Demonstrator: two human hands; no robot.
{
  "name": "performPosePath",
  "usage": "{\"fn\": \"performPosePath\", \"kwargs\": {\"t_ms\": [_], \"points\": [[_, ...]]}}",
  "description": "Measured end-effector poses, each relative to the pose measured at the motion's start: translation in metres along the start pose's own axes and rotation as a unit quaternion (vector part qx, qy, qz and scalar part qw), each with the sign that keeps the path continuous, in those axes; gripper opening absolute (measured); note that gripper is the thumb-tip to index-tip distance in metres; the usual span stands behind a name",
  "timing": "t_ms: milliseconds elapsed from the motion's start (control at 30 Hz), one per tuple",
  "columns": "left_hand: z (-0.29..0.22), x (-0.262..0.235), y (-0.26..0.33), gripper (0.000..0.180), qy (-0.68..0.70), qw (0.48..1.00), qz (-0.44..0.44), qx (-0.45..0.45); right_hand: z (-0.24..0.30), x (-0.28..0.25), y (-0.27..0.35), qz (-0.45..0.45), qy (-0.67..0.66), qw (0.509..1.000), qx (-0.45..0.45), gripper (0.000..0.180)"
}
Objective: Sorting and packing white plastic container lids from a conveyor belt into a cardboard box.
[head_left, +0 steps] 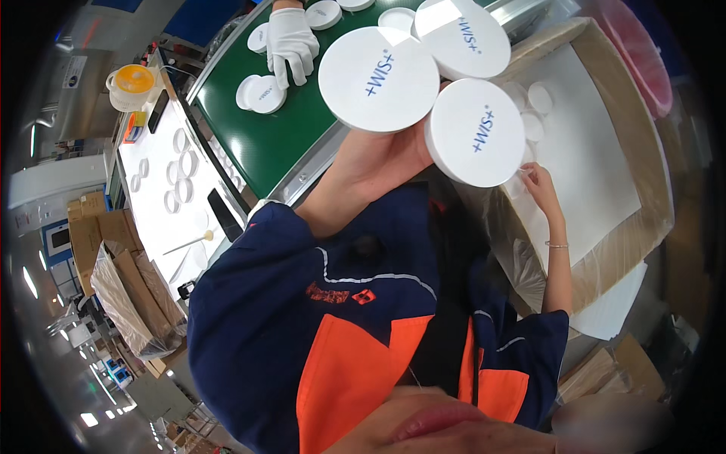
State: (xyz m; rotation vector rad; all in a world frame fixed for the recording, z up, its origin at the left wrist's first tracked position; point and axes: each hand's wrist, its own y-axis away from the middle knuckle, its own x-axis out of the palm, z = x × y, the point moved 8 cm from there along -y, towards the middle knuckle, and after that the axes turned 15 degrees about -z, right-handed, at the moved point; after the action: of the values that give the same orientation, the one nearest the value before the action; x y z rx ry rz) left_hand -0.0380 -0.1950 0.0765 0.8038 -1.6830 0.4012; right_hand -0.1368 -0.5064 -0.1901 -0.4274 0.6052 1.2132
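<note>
My left hand (389, 163) is raised and closed around three white round lids with blue print: a left lid (378, 91), an upper lid (465, 57) and a lower right lid (476, 155). The lids cover most of its fingers. Over the inner side of a lined cardboard box (650, 163), my right hand (538, 188) has its fingers together at the edge of a pale round lid (516, 185). More white lids (538, 98) lie along the box wall beside that hand.
A co-worker's white-gloved hand (291, 45) reaches over lids on the green conveyor belt (234, 136). Left of it, a white table (155, 216) carries several round rings, a phone (159, 111) and tape. A pink tub (635, 53) stands behind the box.
</note>
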Motion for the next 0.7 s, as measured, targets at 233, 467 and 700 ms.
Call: {"fn": "performPosePath", "kwargs": {"t_ms": [233, 467, 700], "points": [[0.012, 0.004, 0.000, 0.036, -0.005, 0.999, -0.052, -0.003, -0.014, 0.004, 0.002, 0.004, -0.025, 0.999, 0.024, 0.018], [0.016, 0.008, 0.001, 0.036, 0.004, 1.000, -0.027, 0.011, -0.007, 0.001, 0.001, -0.001, -0.033, 0.999, 0.023, 0.023], [0.028, 0.013, 0.000, 0.037, 0.002, 1.000, 0.013, 0.003, 0.012, -0.017, 0.008, 0.037, -0.003, 0.999, 0.027, 0.035]]}}
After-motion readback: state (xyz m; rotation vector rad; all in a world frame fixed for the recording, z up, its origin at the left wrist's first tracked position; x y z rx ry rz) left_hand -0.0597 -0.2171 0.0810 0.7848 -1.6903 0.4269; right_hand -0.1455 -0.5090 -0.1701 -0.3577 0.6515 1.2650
